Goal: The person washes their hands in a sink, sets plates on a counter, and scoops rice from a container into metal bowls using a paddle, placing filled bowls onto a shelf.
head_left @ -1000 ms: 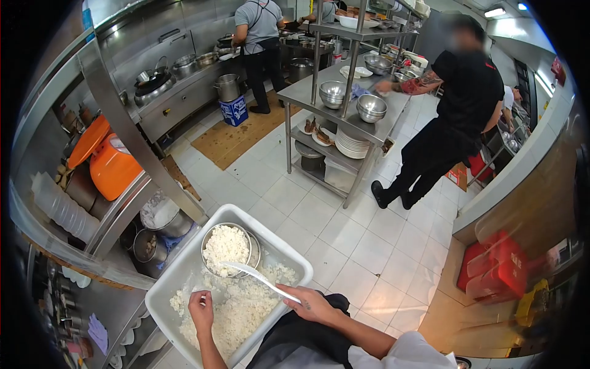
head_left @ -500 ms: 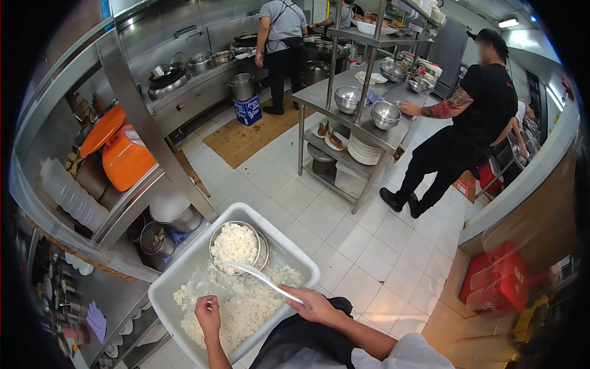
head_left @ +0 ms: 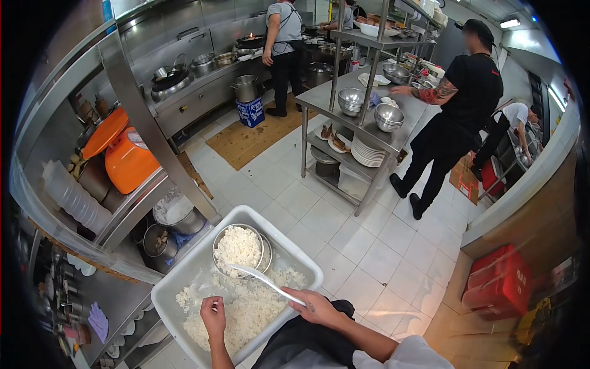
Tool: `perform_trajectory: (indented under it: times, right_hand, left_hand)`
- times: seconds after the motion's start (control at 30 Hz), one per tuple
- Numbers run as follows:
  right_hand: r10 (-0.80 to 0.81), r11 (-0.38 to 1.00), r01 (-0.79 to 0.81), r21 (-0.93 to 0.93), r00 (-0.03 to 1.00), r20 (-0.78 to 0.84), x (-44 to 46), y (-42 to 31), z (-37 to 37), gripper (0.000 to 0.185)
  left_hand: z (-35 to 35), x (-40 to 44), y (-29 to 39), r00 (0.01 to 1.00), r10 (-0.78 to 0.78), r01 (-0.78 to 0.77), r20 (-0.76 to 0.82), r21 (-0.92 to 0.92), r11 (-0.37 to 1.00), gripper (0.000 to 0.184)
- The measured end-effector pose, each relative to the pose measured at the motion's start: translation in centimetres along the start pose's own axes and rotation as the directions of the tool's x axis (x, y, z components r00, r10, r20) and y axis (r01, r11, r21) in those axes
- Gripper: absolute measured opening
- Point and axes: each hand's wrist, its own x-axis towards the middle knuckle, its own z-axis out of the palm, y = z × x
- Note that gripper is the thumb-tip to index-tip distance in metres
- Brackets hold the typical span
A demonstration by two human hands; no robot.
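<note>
My right hand (head_left: 311, 305) is closed around the handle of a long white paddle (head_left: 264, 278). The paddle's tip rests at the near edge of a metal bowl (head_left: 238, 246) heaped with white rice. Beneath and beside this bowl, another metal rim shows. Both sit at the far end of a large white tub (head_left: 312, 265), with loose rice (head_left: 246, 313) over its bottom. Above the rice on the tub's left side, my left hand (head_left: 213, 312) has its fingers curled together; whether anything is between them is hidden.
A steel table (head_left: 319, 98) with bowls and plates stands ahead; a person in black (head_left: 470, 92) stands at its right side. Another person (head_left: 284, 37) is by the stoves. Shelving with an orange container (head_left: 130, 161) is on the left, a red box (head_left: 498, 283) on the right.
The view has shifted, so the surroundings sit further right in it. The person in black has drawn upright. My hands and the paddle keep nearly the same place over the tub.
</note>
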Motion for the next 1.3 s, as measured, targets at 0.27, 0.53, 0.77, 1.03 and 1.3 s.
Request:
perform_trajectory:
  times: [0.27,0.53,0.77,1.03,1.3]
  right_hand:
    - [-0.005,1.0,0.005,-0.023,1.0,0.013,0.3,0.2,0.1,0.041]
    - [0.039,0.989,-0.021,-0.148,0.992,0.123,0.1,0.8,0.3,0.041]
    - [0.017,0.99,0.001,-0.144,0.993,0.12,0.2,1.5,0.9,0.04]
    - [0.009,0.994,0.004,-0.11,0.993,0.115,0.3,1.4,0.8,0.04]
    - [0.047,0.989,-0.021,-0.146,0.982,0.182,0.4,1.5,0.8,0.04]
  left_hand:
    - [0.0,-0.1,0.0,1.0,-0.02,0.019,0.016,0.011,1.0,0.006]
    - [0.2,-0.4,-1.0,0.998,-0.063,0.064,-0.016,0.061,0.996,0.02]
    - [0.0,-0.4,-0.7,0.992,-0.124,0.122,0.02,0.086,0.989,0.023]
    - [0.1,0.0,-0.8,0.998,-0.052,0.053,-0.018,0.065,0.996,0.024]
    - [-0.1,0.2,-0.9,0.998,-0.059,0.06,-0.014,0.065,0.996,0.03]
